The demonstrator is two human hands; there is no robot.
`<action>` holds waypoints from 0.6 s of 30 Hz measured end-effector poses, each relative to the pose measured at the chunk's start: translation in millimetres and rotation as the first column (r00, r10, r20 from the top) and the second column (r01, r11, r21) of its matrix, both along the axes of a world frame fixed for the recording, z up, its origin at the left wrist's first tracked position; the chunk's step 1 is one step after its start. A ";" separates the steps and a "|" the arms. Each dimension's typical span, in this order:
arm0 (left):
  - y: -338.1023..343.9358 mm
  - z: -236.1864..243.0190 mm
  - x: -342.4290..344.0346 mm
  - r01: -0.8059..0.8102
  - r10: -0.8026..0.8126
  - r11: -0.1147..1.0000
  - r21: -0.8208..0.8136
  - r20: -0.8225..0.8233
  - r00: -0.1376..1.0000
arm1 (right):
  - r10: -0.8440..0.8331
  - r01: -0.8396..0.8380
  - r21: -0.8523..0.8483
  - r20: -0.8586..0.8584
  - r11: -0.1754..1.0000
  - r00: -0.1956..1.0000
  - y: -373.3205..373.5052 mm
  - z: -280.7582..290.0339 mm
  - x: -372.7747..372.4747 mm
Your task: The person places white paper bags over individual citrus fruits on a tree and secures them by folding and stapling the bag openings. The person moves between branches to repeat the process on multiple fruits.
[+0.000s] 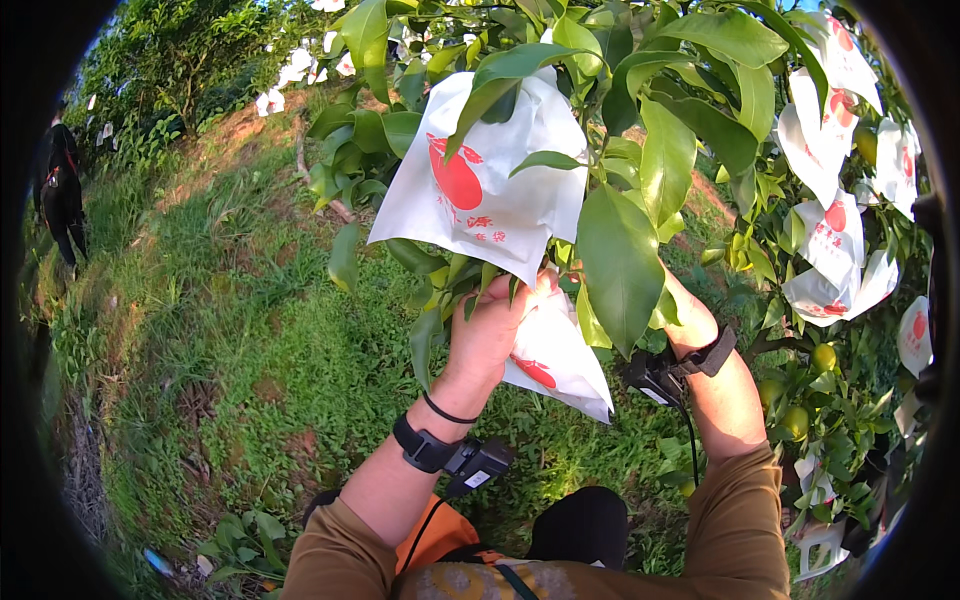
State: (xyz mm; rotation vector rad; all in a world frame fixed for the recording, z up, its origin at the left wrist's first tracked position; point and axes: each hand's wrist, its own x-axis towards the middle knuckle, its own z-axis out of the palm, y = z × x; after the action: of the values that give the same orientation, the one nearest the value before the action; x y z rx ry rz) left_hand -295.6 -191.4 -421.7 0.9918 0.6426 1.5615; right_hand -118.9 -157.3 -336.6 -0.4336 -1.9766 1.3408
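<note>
A white paper fruit bag point(562, 362) with a red print hangs low in the leaves. My left hand point(492, 322) is closed at the gathered upper end of that bag, its fingertips partly covered by the bag above. That second, larger white bag point(480, 180), also printed in red, hangs from the branch just over my hands. My right hand point(685, 305) reaches in from the right behind large green leaves point(620, 255). Those leaves hide its fingers, so what it touches cannot be seen.
More white bags point(832, 240) hang on the tree at the right, with yellow-green fruits point(796, 421) below them. A person in dark clothes point(62, 190) stands far left on the grassy slope point(270, 330). A white plastic crate-like thing point(822, 548) shows at lower right.
</note>
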 end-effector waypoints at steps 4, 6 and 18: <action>-1.3 0.7 3.1 -0.034 0.034 0.999 0.005 0.019 0.999 | -0.061 0.048 -0.139 -0.094 0.989 0.994 -4.5 -1.3 3.3; -3.2 3.4 3.1 -0.060 0.060 0.998 -0.002 0.023 0.998 | -0.179 0.168 0.079 0.170 0.983 0.969 9.6 -3.6 -3.4; -8.6 14.9 4.7 0.025 -0.012 0.996 -0.091 0.142 0.990 | -0.308 0.436 0.649 -0.309 0.624 0.900 -5.2 -55.9 3.5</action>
State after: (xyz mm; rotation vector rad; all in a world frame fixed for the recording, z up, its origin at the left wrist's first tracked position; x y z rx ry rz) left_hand -290.9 -200.0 -406.9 0.8080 0.5986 1.5562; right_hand -115.4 -162.4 -392.5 -0.3113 -1.9358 0.2725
